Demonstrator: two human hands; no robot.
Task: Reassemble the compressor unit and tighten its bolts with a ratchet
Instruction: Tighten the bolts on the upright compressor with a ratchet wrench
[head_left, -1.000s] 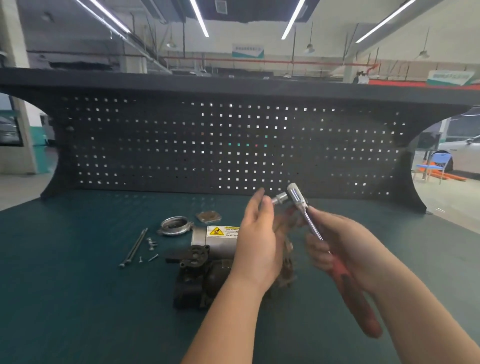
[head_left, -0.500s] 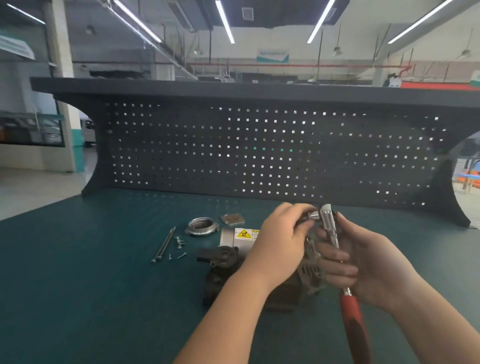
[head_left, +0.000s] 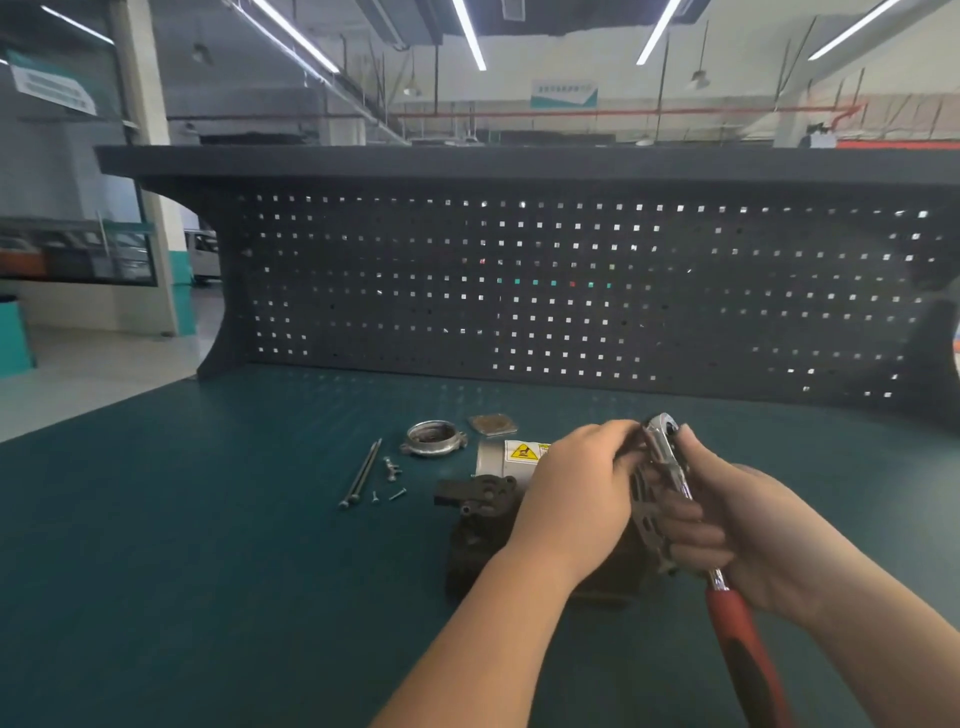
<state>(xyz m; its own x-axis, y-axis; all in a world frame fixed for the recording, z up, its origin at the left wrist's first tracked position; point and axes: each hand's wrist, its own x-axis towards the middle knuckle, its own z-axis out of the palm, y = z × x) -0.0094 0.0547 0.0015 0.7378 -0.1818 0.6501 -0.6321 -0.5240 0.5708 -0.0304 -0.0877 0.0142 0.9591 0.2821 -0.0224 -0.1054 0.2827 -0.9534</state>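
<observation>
My right hand is clamped on the ratchet; my left hand pinches at its head, which has dropped lower than a second ago, toward the compressor on the desk. I judge the socket's being seated. Beyond lie loose bolts and a ring cover, still unfitted.
</observation>
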